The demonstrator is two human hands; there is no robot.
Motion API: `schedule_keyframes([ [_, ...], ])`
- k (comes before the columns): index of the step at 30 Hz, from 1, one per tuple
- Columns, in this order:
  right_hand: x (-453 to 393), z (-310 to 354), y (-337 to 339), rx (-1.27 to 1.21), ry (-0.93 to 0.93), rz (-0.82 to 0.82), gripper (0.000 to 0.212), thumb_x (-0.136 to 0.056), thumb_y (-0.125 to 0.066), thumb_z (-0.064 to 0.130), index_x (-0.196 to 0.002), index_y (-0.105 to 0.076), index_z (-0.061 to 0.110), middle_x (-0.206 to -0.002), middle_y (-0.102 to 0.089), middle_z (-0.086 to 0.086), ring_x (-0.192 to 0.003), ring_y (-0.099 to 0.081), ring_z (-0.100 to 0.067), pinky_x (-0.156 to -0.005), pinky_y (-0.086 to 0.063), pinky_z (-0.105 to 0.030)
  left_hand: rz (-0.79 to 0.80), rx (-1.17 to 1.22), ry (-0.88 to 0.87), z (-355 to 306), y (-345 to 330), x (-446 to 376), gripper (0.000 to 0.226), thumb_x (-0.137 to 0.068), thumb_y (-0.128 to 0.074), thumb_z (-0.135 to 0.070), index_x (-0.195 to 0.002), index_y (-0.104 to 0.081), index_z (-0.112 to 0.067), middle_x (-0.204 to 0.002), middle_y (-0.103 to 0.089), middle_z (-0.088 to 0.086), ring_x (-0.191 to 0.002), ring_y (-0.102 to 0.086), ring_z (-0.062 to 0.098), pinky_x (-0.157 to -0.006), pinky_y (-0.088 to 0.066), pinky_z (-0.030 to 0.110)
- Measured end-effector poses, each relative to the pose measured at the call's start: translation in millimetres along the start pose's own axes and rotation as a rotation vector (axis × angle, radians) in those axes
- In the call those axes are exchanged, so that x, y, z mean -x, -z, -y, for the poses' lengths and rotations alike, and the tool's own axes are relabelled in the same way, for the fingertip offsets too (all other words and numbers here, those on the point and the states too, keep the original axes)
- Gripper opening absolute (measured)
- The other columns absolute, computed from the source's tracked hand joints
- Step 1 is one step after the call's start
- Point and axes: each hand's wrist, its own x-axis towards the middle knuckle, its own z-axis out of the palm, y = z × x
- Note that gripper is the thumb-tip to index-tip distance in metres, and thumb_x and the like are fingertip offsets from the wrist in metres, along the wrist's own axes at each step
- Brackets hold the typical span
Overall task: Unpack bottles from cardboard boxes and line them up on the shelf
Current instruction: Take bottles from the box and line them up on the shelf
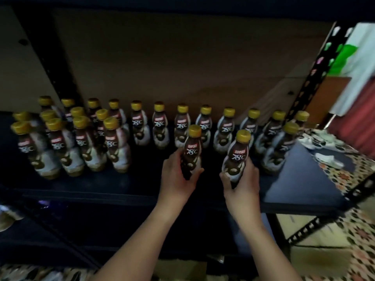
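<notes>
My left hand [176, 177] grips a brown coffee bottle [192, 148] with a gold cap, held upright over the dark shelf [125, 185]. My right hand [242, 180] grips a second such bottle [237, 157] just to the right. Behind them a row of several matching bottles [160, 124] runs along the back of the shelf. A cluster of several more bottles [79, 142] stands at the left. One more bottle [279, 148] stands in front at the right end.
A brown back panel [182, 63] closes the shelf behind. Black perforated uprights [316, 78] frame the right side. A cardboard box [316, 250] sits on the patterned floor [357, 226] at lower right. Bottles on a lower level [8, 216] show at the left edge.
</notes>
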Motion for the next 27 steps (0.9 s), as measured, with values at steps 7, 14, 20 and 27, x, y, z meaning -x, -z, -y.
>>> schedule_keyframes([
  [7,-22.7,-22.3,31.9,0.118,-0.037,-0.035,0.071,-0.091,-0.074,0.020,-0.151,-0.036,0.021,-0.145,-0.046,-0.003,-0.134,-0.042,-0.016,-0.105,-0.028,-0.015,0.080,0.023,-0.012,-25.2,-55.6,-12.2,0.068,-0.078,-0.087,-0.028,-0.135,-0.053,-0.017,-0.124,-0.062,0.000,-0.117,-0.059,0.020,-0.097,-0.053,0.044],
  [14,-35.5,-26.2,32.8,0.081,-0.130,-0.011,0.065,-0.092,-0.073,0.024,-0.146,-0.037,0.022,-0.136,-0.059,-0.002,-0.124,-0.057,-0.020,-0.093,-0.043,-0.023,0.079,0.059,0.026,-44.9,-84.9,-21.1,0.067,-0.077,-0.088,-0.021,-0.134,-0.053,-0.016,-0.130,-0.059,0.003,-0.127,-0.051,0.020,-0.108,-0.045,0.034],
  [20,-43.2,-21.6,27.3,0.137,-0.102,-0.023,0.066,-0.091,-0.073,0.024,-0.146,-0.037,0.021,-0.130,-0.065,-0.007,-0.120,-0.062,-0.027,-0.094,-0.056,-0.044,0.089,0.114,0.045,-40.8,-89.2,-22.3,0.068,-0.079,-0.087,-0.021,-0.136,-0.050,-0.017,-0.133,-0.056,0.001,-0.130,-0.049,0.018,-0.109,-0.045,0.038],
  [27,-38.8,-24.4,22.9,0.164,-0.112,-0.015,0.074,-0.095,-0.066,0.032,-0.154,-0.021,0.032,-0.147,-0.054,-0.005,-0.129,-0.056,-0.029,-0.096,-0.055,-0.049,0.073,0.144,0.002,-38.8,-86.5,-20.6,0.069,-0.077,-0.085,-0.018,-0.136,-0.049,-0.023,-0.131,-0.054,-0.002,-0.128,-0.051,0.017,-0.109,-0.046,0.037],
])
